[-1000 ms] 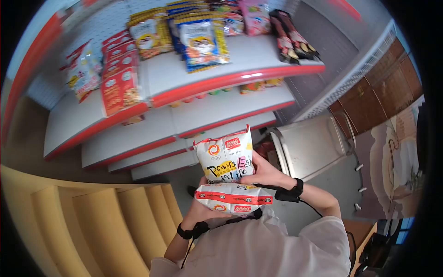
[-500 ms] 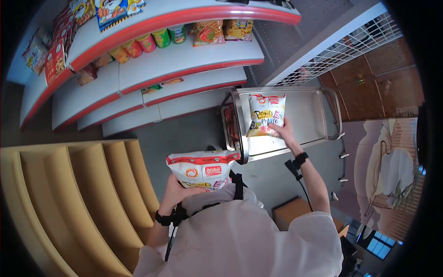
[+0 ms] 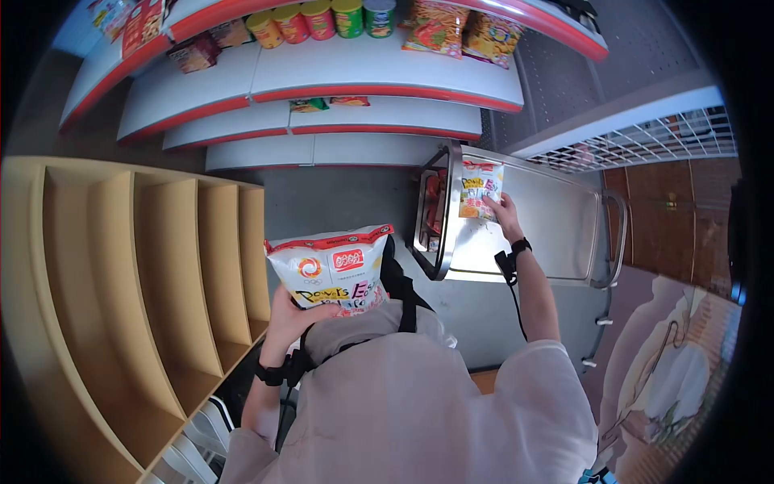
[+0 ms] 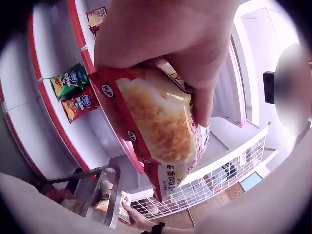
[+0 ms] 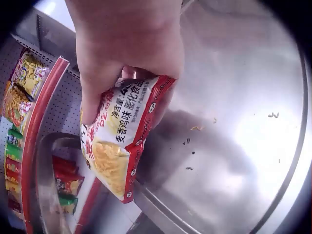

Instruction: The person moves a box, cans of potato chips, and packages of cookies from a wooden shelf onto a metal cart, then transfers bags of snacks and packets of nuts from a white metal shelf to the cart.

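Note:
In the head view, my left hand (image 3: 292,321) grips a puffy white snack bag (image 3: 332,266) with a red top edge, held in front of my body. My right hand (image 3: 507,218) pinches a similar white bag (image 3: 481,187) over the near left end of a metal cart's top (image 3: 556,234). The left wrist view shows the left bag (image 4: 156,119) with its red edge and food picture, thumb and fingers round it. In the right wrist view the right bag (image 5: 119,131) hangs from my curled fingers beside the metal surface; whether it touches the metal I cannot tell.
White shelves with red edges (image 3: 387,95) hold canisters (image 3: 318,19) and snack bags (image 3: 435,28). A wooden rack (image 3: 165,266) stands at the left. Wire mesh (image 3: 645,139) runs beyond the cart. Small crumbs (image 5: 197,128) lie on the cart top.
The hands, together on the bags a second ago, have moved apart. My right hand has carried one bag rightward over the cart; my left keeps the other. The view has tilted down from the shelves.

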Tool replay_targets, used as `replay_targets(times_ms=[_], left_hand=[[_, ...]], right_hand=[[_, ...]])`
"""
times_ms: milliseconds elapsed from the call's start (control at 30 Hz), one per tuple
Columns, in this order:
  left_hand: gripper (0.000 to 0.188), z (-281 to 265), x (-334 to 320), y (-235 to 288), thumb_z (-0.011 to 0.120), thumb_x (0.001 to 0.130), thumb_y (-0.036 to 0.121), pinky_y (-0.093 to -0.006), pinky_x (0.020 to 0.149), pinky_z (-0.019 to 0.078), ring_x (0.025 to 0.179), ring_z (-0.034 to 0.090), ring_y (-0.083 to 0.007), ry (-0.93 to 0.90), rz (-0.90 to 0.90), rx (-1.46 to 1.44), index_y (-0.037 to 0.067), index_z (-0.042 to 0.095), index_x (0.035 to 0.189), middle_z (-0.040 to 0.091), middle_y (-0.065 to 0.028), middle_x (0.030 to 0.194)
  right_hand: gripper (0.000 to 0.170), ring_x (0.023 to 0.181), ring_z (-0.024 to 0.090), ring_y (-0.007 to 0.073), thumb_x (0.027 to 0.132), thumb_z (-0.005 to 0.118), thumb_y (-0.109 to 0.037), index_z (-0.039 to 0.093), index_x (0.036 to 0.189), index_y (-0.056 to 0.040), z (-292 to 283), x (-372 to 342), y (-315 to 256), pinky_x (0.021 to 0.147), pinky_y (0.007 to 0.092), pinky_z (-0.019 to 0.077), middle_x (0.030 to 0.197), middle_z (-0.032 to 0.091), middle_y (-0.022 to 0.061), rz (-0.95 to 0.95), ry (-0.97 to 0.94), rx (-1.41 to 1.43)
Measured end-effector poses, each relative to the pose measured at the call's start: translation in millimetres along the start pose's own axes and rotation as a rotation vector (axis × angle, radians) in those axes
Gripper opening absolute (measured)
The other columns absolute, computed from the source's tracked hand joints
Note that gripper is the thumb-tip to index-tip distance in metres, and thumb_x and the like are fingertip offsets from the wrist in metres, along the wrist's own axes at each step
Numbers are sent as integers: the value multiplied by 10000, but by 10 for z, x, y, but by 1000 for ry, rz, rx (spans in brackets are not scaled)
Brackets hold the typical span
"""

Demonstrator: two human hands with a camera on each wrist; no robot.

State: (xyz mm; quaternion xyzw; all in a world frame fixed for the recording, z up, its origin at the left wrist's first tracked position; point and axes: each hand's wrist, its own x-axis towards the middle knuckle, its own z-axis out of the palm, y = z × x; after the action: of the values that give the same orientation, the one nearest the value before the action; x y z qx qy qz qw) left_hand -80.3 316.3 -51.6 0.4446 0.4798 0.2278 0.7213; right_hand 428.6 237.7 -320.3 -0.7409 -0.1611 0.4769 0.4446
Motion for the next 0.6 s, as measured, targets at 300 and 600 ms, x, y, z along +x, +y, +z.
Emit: replay_targets(times_ms=[300, 600], left_hand=[[492, 297, 23, 119, 803, 737, -18, -305, 801, 565, 956, 681, -187, 87, -17, -9, -7, 563, 1167, 693, -119, 1066], [615, 326, 80, -4, 786, 776, 40, -327, 917, 505, 1074, 619, -172, 92, 39, 10, -6, 434, 1278, 626, -110, 1191]], right_hand=[[630, 915, 637, 154, 821, 787, -305, 517, 1260, 56, -264, 415, 172, 819, 273, 507, 1058, 661, 105, 4, 98, 81], [725, 932, 638, 173, 845, 720, -451, 513, 1252, 113, -339, 340, 96, 818, 280, 511, 1056, 657, 164, 32, -26, -387]])
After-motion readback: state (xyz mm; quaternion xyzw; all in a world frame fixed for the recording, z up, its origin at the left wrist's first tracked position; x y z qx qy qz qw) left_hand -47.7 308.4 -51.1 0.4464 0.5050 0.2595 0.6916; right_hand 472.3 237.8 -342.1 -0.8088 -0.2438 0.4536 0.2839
